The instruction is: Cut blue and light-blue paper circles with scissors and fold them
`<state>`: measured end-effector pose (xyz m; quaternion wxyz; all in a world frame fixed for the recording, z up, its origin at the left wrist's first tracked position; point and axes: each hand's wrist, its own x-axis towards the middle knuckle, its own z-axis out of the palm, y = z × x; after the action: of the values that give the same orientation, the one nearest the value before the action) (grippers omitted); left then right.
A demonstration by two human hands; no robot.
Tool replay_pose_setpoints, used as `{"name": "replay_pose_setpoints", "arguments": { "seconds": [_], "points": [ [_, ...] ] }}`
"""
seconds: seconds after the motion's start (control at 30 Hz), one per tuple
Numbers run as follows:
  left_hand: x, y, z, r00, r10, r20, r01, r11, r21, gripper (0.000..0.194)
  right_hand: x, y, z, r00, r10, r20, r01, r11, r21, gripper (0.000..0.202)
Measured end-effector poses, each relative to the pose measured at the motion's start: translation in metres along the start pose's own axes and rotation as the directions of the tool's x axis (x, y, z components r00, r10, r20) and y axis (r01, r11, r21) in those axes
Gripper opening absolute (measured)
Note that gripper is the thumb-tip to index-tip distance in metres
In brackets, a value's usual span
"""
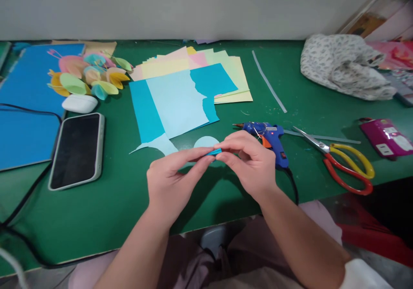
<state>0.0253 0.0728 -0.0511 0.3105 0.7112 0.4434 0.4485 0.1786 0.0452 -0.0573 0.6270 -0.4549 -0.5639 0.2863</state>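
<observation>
Between my two hands is a small folded piece of blue paper (pixel 214 152), mostly hidden by the fingers. My left hand (pixel 177 172) pinches its left end with thumb and forefinger. Its right end is gripped the same way by my right hand (pixel 250 160). Just behind the fingertips a pale blue paper circle (pixel 206 142) lies on the table, partly covered. Beyond it are cut sheets of pale blue paper (pixel 177 104) and darker blue paper (pixel 146 108). A blue glue gun (pixel 274 140) with an orange trigger lies close to my right hand.
Scissors (pixel 329 147) with red and yellow handles lie right, over a glue stick (pixel 348 140). Another glue stick (pixel 269 82) is behind. At left are a phone (pixel 77 151), a white case (pixel 79 103), paper flowers (pixel 93 76) and a black cable (pixel 29 194). A patterned cloth (pixel 338 65) sits back right.
</observation>
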Motion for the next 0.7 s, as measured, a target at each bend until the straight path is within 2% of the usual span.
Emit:
{"name": "replay_pose_setpoints", "arguments": {
  "seconds": [0.23, 0.47, 0.7],
  "points": [
    [0.0002, 0.0019, 0.0007, 0.999, 0.031, -0.016, -0.031, 0.999, 0.010, 0.011, -0.0011, -0.0008, 0.0016, 1.000, -0.012, -0.023, 0.011, 0.999, -0.047, 0.012],
    [-0.0025, -0.0020, 0.0012, 0.993, 0.117, -0.023, -0.117, 0.993, -0.008, 0.022, -0.0017, -0.0003, 0.0004, 0.999, 0.035, -0.034, -0.035, 0.999, -0.010, 0.016],
    [0.0010, 0.0012, -0.0002, 0.987, 0.163, 0.000, -0.163, 0.985, 0.050, 0.014, -0.0032, 0.0000, -0.0005, 1.000, 0.027, -0.002, -0.028, 0.998, -0.058, 0.019]
  ]
}}
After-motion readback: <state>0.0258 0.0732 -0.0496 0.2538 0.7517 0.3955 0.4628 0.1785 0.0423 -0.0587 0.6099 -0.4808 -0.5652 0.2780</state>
